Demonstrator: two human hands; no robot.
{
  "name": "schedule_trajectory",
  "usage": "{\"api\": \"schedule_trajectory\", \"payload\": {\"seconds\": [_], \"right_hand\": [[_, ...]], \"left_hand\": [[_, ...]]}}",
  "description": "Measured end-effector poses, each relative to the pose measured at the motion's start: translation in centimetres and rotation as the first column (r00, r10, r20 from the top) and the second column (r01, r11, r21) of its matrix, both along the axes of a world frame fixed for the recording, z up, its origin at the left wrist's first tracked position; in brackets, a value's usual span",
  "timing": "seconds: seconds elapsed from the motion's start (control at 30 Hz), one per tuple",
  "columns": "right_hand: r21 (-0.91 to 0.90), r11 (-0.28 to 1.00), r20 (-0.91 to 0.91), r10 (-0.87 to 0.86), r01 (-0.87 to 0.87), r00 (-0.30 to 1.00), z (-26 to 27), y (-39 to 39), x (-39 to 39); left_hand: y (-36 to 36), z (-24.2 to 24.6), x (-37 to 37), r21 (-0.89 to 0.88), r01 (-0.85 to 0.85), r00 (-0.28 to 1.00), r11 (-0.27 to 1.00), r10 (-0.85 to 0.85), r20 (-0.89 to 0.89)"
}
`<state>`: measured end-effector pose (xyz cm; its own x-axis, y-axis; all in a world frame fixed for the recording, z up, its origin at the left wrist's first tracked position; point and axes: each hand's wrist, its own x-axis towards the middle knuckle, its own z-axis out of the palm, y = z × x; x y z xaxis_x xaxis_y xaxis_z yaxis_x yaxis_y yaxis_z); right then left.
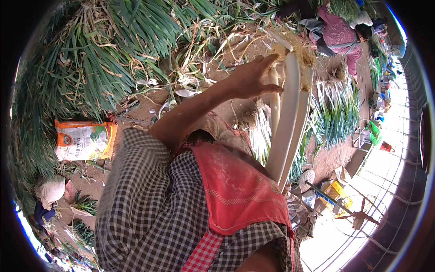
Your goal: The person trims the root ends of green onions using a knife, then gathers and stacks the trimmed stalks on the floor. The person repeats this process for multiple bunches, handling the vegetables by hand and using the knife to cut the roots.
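My left hand (253,79) reaches out with thumb and fingers apart, beside the root ends of several large green onions. The fingertips are close to the dry, straw-coloured roots (302,51); whether they touch them is unclear. The long white onion shaft (289,112) stands nearest, with other shafts alongside it. Their lower ends pass out of sight beside my red apron (234,183). Only part of my right arm (260,256) shows at the bottom edge; my right hand is out of view.
Piled green onions (102,57) fill the upper left. A printed orange-and-white bag (85,140) lies by the pile. Trimmed onions (340,112) lie in a row at right, near another person (340,35) bending over. A yellow crate (334,197) and a fan (358,217) are at lower right.
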<state>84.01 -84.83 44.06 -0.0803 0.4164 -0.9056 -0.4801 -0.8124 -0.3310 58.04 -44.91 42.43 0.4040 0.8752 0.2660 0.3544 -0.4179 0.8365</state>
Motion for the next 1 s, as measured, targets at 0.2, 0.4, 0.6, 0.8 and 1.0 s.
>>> {"api": "schedule_trajectory", "payload": {"seconds": [0.2,0.4,0.6,0.8,1.0], "right_hand": [[0.001,1.000,0.008,0.002,-0.002,1.000,0.3,-0.5,-0.2],[0.008,1.000,-0.006,-0.013,0.013,1.000,0.6,-1.5,-0.2],[-0.022,0.998,0.010,-0.061,0.061,0.998,1.3,-2.6,-1.4],[-0.006,0.988,0.035,-0.154,0.155,0.987,2.3,-2.9,-4.7],[0.054,0.941,0.058,-0.338,0.335,0.939,3.5,-3.8,-10.5]], "left_hand": [[3.1,-1.5,0.3,0.219,0.005,0.962,0.976,0.056,-0.268],[13.6,-6.2,-13.6,0.183,-0.459,0.619,0.870,0.460,-0.636],[3.8,1.1,-8.5,-0.059,0.068,0.919,0.996,-0.085,-0.384],[3.9,-7.3,-2.7,0.146,-0.191,0.979,0.971,0.200,-0.048],[12.9,-11.6,-13.1,-0.090,0.134,0.551,0.987,-0.150,-0.821]]}}
